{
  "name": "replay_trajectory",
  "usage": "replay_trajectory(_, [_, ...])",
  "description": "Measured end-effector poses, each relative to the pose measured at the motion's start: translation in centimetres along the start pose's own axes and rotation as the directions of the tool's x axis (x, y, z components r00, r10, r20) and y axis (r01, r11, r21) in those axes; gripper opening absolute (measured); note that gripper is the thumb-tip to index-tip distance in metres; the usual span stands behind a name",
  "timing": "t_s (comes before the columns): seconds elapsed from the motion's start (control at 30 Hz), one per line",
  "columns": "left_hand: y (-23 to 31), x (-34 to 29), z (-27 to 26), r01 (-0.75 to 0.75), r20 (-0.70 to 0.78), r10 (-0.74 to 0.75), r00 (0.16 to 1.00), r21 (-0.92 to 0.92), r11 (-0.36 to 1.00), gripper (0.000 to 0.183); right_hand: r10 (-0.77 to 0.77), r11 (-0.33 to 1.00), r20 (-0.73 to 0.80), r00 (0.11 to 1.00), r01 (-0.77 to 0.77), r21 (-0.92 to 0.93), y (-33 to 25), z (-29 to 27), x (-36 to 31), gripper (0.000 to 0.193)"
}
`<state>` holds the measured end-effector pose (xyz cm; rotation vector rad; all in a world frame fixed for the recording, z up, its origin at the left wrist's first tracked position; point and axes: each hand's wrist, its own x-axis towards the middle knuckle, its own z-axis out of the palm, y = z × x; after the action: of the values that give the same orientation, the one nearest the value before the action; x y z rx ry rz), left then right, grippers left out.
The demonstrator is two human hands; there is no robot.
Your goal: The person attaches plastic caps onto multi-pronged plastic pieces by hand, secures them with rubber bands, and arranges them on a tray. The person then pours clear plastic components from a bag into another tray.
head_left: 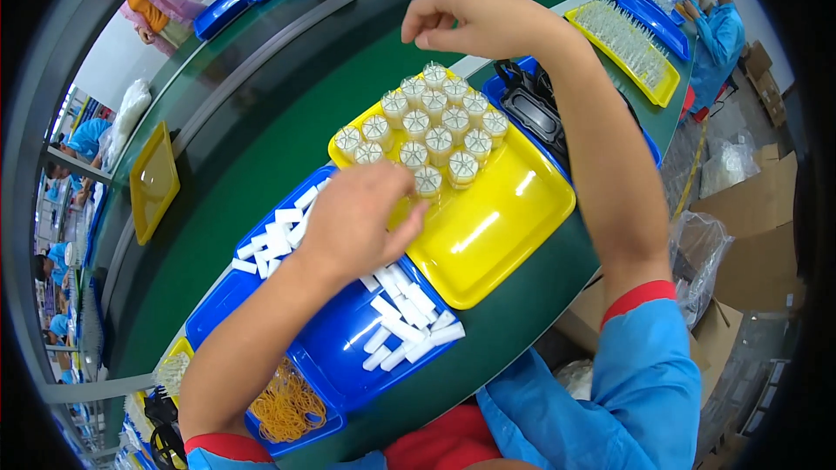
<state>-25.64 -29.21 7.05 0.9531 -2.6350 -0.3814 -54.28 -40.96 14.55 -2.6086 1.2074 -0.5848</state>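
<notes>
A yellow tray [488, 248] holds several short round pieces [435, 103], cream-coloured with clear spoked tops, standing upright in its far half. My left hand [361, 209] reaches over the near left edge of that group, its thumb apart from the bent fingers. Some of its fingertips are hidden, and no object shows in it. Above the tray's far end, my right hand [466, 22] is raised with fingers curled and the thumb close to the index fingertip. Whatever it may pinch is too small to see. White foam-like sticks [405, 313] lie in a blue tray [318, 326] under my left forearm.
Orange rubber bands [289, 405] fill a small blue tray near my left elbow. Black parts [533, 113] lie in a blue tray behind my right forearm. A yellow tray of clear pieces [623, 39] stands far right. Co-workers [718, 35] and cardboard boxes [758, 235] are around the bench.
</notes>
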Motion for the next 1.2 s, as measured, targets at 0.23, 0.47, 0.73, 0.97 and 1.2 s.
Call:
replay_trajectory(0.23, [1.5,-2.3,3.9,0.134,0.031,-0.135,0.99,0.036,0.99,0.037,0.025,0.941,0.257,0.966,-0.11,0.32,-7.3,2.4,-7.3,0.012])
replay_trajectory(0.47, [-0.3,-2.3,4.2,0.216,-0.023,-0.215,0.976,0.201,0.955,0.037,0.115,0.983,0.272,0.955,-0.148,0.105,-11.6,13.1,-13.1,0.042])
replay_trajectory(0.73, [-1.3,-2.3,3.9,0.323,-0.002,-0.327,0.945,0.159,0.933,0.036,0.192,0.981,0.068,0.979,-0.191,-0.018,-13.2,16.3,-12.5,0.046])
replay_trajectory(0.97, [-2.3,-1.4,4.6,0.462,-0.288,-0.459,0.84,-0.064,0.885,0.035,0.353,0.933,-0.051,0.934,-0.349,0.085,-13.8,15.9,-12.9,0.043])
replay_trajectory(1.2, [-1.3,-0.5,5.3,0.548,-0.342,-0.557,0.757,-0.135,0.826,0.043,0.195,0.955,-0.421,0.886,-0.269,-0.126,-12.6,11.9,-10.6,0.034])
